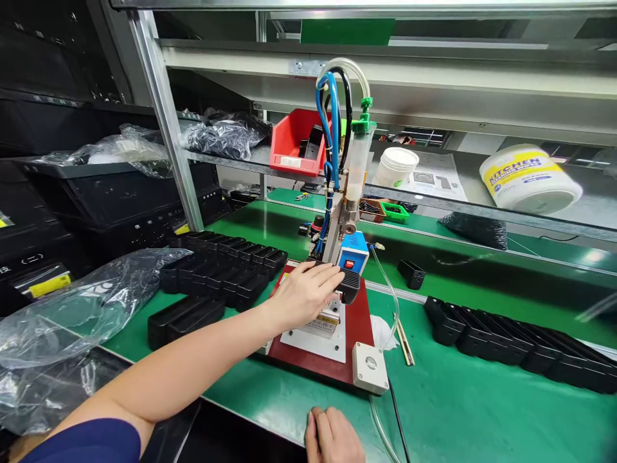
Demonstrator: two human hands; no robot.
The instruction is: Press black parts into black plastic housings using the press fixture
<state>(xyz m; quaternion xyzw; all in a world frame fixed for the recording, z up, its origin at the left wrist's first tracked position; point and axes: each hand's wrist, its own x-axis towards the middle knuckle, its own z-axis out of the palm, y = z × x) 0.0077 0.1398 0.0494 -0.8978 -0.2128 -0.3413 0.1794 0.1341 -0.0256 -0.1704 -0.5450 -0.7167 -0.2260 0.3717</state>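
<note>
My left hand (306,292) reaches over the red base plate (359,321) of a small bench machine, its fingers wrapped over a black ribbed part (351,280) below the dispensing head. A syringe (357,167) with a green cap and blue and black hoses rises behind it, beside a blue box (353,252) with a red switch. Near the table's front edge rests my right hand (333,438), its fingers curled; whatever they may hold is hidden. Just ahead of it, a white button box (370,368) sits on the plate's corner.
Black housings (216,273) stand in rows at left, and more (520,344) line the right. Clear plastic bags (87,308) cover the left side. Tweezers (403,341) lie right of the machine. The shelf holds a red bin (299,143) and a white tub (530,180).
</note>
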